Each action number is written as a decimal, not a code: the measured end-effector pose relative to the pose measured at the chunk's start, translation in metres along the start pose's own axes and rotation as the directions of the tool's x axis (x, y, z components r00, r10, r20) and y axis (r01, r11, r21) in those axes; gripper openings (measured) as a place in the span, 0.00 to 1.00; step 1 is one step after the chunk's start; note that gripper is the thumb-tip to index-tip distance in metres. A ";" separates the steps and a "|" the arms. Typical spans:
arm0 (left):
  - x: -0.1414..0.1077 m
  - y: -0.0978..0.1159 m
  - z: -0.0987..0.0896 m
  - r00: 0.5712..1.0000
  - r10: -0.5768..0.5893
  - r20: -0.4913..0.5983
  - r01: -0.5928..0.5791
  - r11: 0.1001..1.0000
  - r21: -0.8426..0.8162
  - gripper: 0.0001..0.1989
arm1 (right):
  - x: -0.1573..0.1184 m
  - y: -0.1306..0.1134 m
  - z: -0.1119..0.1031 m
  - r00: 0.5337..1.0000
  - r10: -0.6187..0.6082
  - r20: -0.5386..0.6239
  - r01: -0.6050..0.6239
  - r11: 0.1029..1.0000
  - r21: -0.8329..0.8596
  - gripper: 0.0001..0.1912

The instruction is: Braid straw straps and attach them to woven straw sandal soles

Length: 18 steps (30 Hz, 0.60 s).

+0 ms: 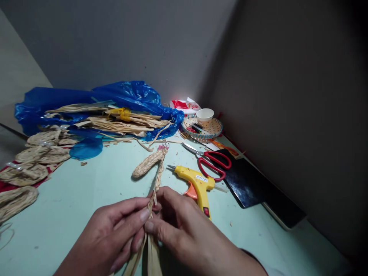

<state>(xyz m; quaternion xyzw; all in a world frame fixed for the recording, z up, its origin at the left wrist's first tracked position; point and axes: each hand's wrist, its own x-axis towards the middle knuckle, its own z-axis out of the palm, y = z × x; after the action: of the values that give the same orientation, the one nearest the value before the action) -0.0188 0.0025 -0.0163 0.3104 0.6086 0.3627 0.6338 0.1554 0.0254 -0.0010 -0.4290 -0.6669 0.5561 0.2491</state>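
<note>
A braid of pale dried plant strips (158, 177) runs up from my hands and ends in a coiled, oval braided piece (148, 163) lying on the table. My left hand (119, 230) pinches the braid from the left, thumb and index finger pressed on it. From the right, my right hand (184, 222) grips the same braid, its fingers partly hidden behind the strips. Loose flat strips (153, 255) hang below both hands toward me. Just beyond my right hand lies a yellow glue gun (195, 178) with an orange trigger.
Red-handled scissors (212, 161) lie behind the glue gun, beside dark flat devices (244, 184). A shallow woven basket (217, 132) holds a white cup (205, 114). A blue plastic bag (129, 96) with dried strips (120, 124) lies at the back; several braided ovals (17, 199) line the left.
</note>
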 end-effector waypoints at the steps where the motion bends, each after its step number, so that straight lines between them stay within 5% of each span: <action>1: -0.002 -0.001 0.001 1.000 0.009 -0.020 -0.009 1.000 -0.017 0.24 | 0.000 0.000 -0.001 1.000 0.012 0.006 -0.012 0.999 -0.031 0.05; 7: -0.006 0.000 0.009 0.981 0.182 -0.064 -0.182 0.983 0.004 0.23 | 0.000 -0.003 -0.003 0.996 0.091 0.012 -0.090 0.991 -0.096 0.08; 18: -0.005 -0.006 0.004 0.950 0.306 -0.059 -0.283 0.926 0.250 0.12 | 0.005 -0.003 -0.002 0.998 0.063 -0.013 -0.063 0.998 0.010 0.09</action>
<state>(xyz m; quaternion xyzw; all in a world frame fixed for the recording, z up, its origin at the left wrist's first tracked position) -0.0140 -0.0048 -0.0188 0.4540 0.6242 0.3929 0.5000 0.1543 0.0306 0.0016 -0.4524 -0.6485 0.5639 0.2381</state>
